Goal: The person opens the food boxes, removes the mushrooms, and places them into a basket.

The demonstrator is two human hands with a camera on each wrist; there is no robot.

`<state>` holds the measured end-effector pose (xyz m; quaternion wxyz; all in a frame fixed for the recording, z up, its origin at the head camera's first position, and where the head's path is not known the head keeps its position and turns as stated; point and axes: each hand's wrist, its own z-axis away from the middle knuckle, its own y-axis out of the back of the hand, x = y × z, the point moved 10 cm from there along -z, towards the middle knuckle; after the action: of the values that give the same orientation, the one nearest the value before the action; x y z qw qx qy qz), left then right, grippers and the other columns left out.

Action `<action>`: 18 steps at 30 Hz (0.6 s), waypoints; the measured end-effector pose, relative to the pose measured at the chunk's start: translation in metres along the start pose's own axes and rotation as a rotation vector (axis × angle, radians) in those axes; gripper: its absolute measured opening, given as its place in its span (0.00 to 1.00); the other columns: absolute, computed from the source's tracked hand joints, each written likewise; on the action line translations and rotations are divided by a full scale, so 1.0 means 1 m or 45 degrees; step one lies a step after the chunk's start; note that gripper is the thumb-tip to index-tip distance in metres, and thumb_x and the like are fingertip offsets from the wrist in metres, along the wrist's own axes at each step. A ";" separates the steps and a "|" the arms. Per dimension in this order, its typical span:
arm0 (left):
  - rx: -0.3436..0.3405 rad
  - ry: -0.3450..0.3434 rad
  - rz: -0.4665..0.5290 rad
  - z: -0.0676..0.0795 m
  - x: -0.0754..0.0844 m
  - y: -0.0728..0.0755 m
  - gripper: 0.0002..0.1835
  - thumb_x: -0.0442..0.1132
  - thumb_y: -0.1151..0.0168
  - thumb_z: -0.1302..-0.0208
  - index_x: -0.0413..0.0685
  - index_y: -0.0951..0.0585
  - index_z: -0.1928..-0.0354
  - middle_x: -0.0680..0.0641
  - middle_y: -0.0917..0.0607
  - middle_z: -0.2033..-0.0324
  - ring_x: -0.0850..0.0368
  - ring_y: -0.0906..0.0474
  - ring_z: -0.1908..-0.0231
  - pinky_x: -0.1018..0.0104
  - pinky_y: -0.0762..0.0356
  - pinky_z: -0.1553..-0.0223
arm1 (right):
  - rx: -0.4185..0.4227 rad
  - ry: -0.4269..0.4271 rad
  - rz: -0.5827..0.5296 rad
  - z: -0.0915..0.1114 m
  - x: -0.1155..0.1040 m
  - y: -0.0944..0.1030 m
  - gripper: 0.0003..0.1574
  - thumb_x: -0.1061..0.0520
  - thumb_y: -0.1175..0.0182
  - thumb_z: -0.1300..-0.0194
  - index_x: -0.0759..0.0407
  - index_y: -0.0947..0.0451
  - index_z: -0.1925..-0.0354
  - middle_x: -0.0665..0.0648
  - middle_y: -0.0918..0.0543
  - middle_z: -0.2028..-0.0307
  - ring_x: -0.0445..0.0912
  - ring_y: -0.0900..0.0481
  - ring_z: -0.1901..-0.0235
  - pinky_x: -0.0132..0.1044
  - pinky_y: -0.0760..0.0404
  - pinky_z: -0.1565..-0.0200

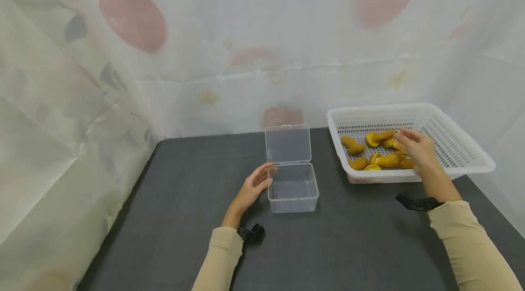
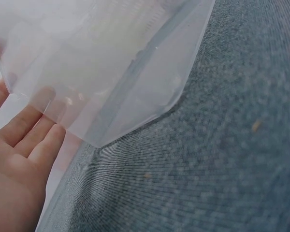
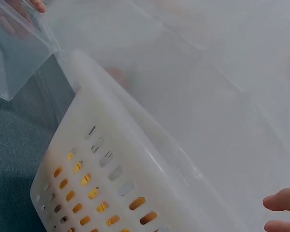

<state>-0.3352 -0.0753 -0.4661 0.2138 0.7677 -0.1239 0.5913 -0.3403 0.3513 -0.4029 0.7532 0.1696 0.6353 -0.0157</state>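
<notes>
A clear plastic box (image 1: 293,188) stands on the table with its hinged lid (image 1: 288,144) raised at the back. My left hand (image 1: 251,188) is at the box's left side, fingers extended; in the left wrist view the fingers (image 2: 46,140) lie along its transparent wall. Yellow mushroom-like pieces (image 1: 387,160) lie inside a white slotted basket (image 1: 471,156) on the right. Over the basket's near part hovers my right hand (image 1: 419,149), its fingers loosely extended above the pieces. Two of its fingertips (image 3: 280,199) show at the edge of the right wrist view, with nothing seen between them.
The dark grey table (image 1: 197,181) reaches back to a pale curtain (image 1: 229,22) with fruit prints. Another hanging sheet (image 1: 53,122) borders the left side. A dark wrist strap (image 1: 251,233) is on the left arm, and another (image 1: 418,202) on the right.
</notes>
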 end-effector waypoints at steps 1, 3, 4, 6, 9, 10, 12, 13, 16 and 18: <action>0.002 0.001 0.000 0.001 0.000 0.000 0.27 0.35 0.49 0.28 0.44 0.39 0.29 0.32 0.30 0.34 0.36 0.36 0.31 0.78 0.28 0.41 | 0.008 -0.010 0.067 0.000 0.001 0.001 0.45 0.33 0.48 0.34 0.50 0.43 0.27 0.25 0.33 0.62 0.44 0.27 0.36 0.46 0.34 0.29; 0.005 0.001 0.000 0.002 0.001 0.001 0.27 0.35 0.49 0.28 0.44 0.39 0.29 0.32 0.30 0.34 0.36 0.36 0.31 0.77 0.27 0.41 | 0.010 -0.012 0.113 -0.001 0.001 0.000 0.48 0.33 0.50 0.33 0.56 0.47 0.26 0.26 0.34 0.61 0.48 0.35 0.30 0.53 0.39 0.27; 0.006 0.001 -0.003 0.003 0.001 0.001 0.27 0.36 0.48 0.28 0.44 0.39 0.29 0.32 0.30 0.34 0.36 0.36 0.31 0.75 0.27 0.40 | 0.009 -0.006 0.120 -0.001 0.000 0.000 0.48 0.33 0.51 0.33 0.57 0.48 0.26 0.26 0.34 0.60 0.47 0.33 0.31 0.52 0.38 0.28; 0.014 0.004 -0.007 0.003 0.002 0.002 0.27 0.36 0.48 0.28 0.45 0.38 0.29 0.33 0.30 0.34 0.37 0.37 0.31 0.68 0.26 0.37 | 0.015 0.018 0.139 -0.001 -0.004 -0.002 0.48 0.33 0.52 0.32 0.58 0.47 0.26 0.26 0.34 0.59 0.42 0.29 0.36 0.51 0.36 0.29; 0.036 0.016 -0.033 0.002 0.001 0.004 0.27 0.37 0.48 0.28 0.46 0.38 0.29 0.34 0.30 0.33 0.38 0.38 0.30 0.53 0.29 0.33 | 0.021 0.054 0.173 0.001 -0.010 -0.007 0.47 0.33 0.51 0.32 0.59 0.45 0.27 0.26 0.34 0.60 0.33 0.27 0.48 0.50 0.32 0.30; 0.049 0.022 -0.046 0.002 0.001 0.005 0.27 0.37 0.48 0.28 0.47 0.38 0.29 0.35 0.30 0.33 0.38 0.38 0.29 0.49 0.30 0.33 | 0.024 0.067 0.182 0.002 -0.012 -0.009 0.47 0.33 0.51 0.32 0.59 0.44 0.27 0.26 0.34 0.60 0.29 0.27 0.51 0.47 0.29 0.32; 0.080 0.031 -0.061 0.001 0.001 0.008 0.26 0.37 0.48 0.28 0.47 0.37 0.29 0.35 0.31 0.33 0.39 0.37 0.29 0.44 0.31 0.33 | 0.031 0.106 0.200 0.004 -0.018 -0.012 0.45 0.34 0.50 0.32 0.61 0.41 0.29 0.25 0.33 0.63 0.24 0.28 0.59 0.36 0.22 0.38; 0.097 0.028 -0.070 0.001 0.002 0.009 0.26 0.37 0.48 0.28 0.47 0.37 0.30 0.35 0.31 0.32 0.39 0.37 0.30 0.43 0.32 0.33 | 0.028 0.126 0.203 0.006 -0.020 -0.014 0.45 0.35 0.49 0.32 0.62 0.40 0.29 0.25 0.32 0.64 0.22 0.28 0.62 0.29 0.21 0.43; 0.151 0.018 -0.090 0.001 0.007 0.013 0.26 0.37 0.47 0.29 0.45 0.36 0.30 0.35 0.31 0.32 0.39 0.36 0.30 0.44 0.31 0.33 | 0.023 0.201 0.166 0.009 -0.027 -0.021 0.41 0.38 0.46 0.32 0.65 0.36 0.33 0.24 0.30 0.66 0.18 0.27 0.68 0.13 0.23 0.61; 0.178 0.006 -0.105 0.001 0.011 0.016 0.26 0.36 0.47 0.29 0.43 0.35 0.31 0.35 0.30 0.33 0.38 0.36 0.30 0.45 0.32 0.33 | 0.016 0.253 0.146 0.011 -0.031 -0.025 0.38 0.42 0.46 0.31 0.67 0.34 0.35 0.23 0.29 0.66 0.17 0.27 0.68 0.10 0.25 0.64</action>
<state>-0.3389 -0.0893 -0.4523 0.1843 0.7837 -0.0501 0.5911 -0.3419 0.3185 -0.3778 0.6851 0.2109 0.6961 0.0404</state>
